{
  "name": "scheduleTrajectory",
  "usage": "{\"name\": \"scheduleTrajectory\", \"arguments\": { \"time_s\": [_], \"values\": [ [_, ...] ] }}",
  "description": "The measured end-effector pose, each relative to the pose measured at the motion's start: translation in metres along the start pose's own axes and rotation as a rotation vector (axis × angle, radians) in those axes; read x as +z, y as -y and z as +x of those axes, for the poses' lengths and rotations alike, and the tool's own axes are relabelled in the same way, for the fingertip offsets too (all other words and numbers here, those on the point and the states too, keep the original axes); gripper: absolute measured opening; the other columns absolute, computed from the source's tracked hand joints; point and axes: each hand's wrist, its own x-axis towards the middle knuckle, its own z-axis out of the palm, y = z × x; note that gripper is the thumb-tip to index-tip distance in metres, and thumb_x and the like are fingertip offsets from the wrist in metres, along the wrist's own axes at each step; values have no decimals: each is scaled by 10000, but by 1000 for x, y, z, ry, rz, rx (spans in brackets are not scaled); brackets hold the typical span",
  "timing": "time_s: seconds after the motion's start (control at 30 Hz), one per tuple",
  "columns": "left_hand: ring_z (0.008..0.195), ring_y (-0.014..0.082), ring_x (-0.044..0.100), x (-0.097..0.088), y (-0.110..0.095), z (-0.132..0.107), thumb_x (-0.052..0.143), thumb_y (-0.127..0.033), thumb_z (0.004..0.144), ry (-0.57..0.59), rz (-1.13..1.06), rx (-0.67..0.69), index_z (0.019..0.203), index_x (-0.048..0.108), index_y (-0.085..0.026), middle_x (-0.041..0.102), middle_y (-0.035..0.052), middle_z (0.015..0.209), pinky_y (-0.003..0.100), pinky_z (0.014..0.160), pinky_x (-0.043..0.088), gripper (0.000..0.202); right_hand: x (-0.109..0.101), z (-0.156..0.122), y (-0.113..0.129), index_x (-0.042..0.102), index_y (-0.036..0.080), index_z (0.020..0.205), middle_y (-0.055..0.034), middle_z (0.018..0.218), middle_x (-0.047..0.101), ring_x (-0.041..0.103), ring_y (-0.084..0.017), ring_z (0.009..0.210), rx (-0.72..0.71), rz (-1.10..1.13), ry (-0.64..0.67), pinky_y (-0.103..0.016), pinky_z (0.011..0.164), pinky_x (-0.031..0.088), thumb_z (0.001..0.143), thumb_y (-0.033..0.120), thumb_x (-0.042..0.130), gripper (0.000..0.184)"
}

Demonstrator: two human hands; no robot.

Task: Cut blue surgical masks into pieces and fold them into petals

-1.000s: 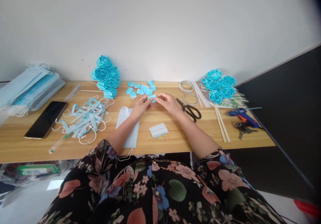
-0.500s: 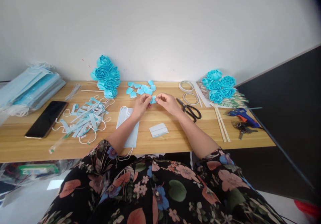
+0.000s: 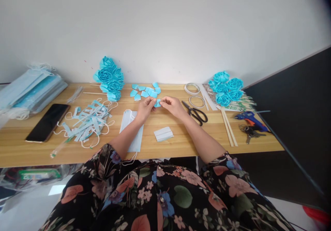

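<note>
A small blue fabric piece (image 3: 157, 103) is pinched between my two hands, above the middle of the table. My left hand (image 3: 146, 108) is closed on its left edge, and my right hand (image 3: 171, 106) grips its right edge with thumb and finger. Just beyond lie several similar blue pieces (image 3: 150, 92), spread loosely with some overlapping. Below my hands rests a folded white piece (image 3: 163, 134). Partly under my left forearm is a flat face mask (image 3: 137, 140). To the right of my right hand lie black scissors (image 3: 198, 114).
On the left are a mask stack (image 3: 38, 86), a phone (image 3: 48, 122), a heap of cut strips (image 3: 90, 122) and blue flowers (image 3: 108, 77). Rightward lie tape rolls (image 3: 197, 101), more blue flowers (image 3: 224, 88), wooden sticks (image 3: 229, 127), a glue gun (image 3: 252, 120) and keys (image 3: 249, 132).
Almost nothing differs. Both hands stay in the same place with the blue fabric piece between them, apart from a very slight shift of the right fingers.
</note>
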Motion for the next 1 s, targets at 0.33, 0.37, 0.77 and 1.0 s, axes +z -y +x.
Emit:
{"name": "scheduleTrajectory", "arguments": {
  "time_s": [0.33, 0.37, 0.77, 1.0],
  "values": [
    [513, 101, 540, 1, -3, -2, 644, -542, 860, 8, 8, -4, 715, 551, -185, 569, -29, 553, 226, 543, 417, 396, 0, -2, 1, 614, 195, 805, 12, 738, 592, 499, -136, 676, 6, -12, 18, -266, 671, 396, 855, 420, 601, 231],
    [514, 103, 543, 1, -3, -2, 636, -555, 863, 17, 0, -2, 715, 543, -187, 570, -28, 557, 229, 542, 422, 407, 0, -2, 1, 613, 195, 808, 12, 744, 595, 503, -137, 680, 3, -12, 16, -266, 675, 398, 854, 414, 601, 225],
    [492, 82, 543, 6, -7, -4, 704, -414, 825, 74, -19, -76, 795, 566, -170, 592, -41, 576, 202, 510, 420, 281, 1, -1, 2, 608, 191, 781, 14, 727, 604, 515, -133, 676, -11, -37, -41, -261, 666, 392, 853, 393, 599, 215],
    [494, 80, 540, 6, -8, -4, 702, -389, 807, 56, -21, -64, 771, 572, -167, 594, -37, 568, 201, 519, 422, 260, 0, -1, 3, 601, 197, 740, -3, 734, 606, 569, -158, 731, 22, 144, -31, -284, 732, 462, 904, 491, 532, 343]
  ]
}}
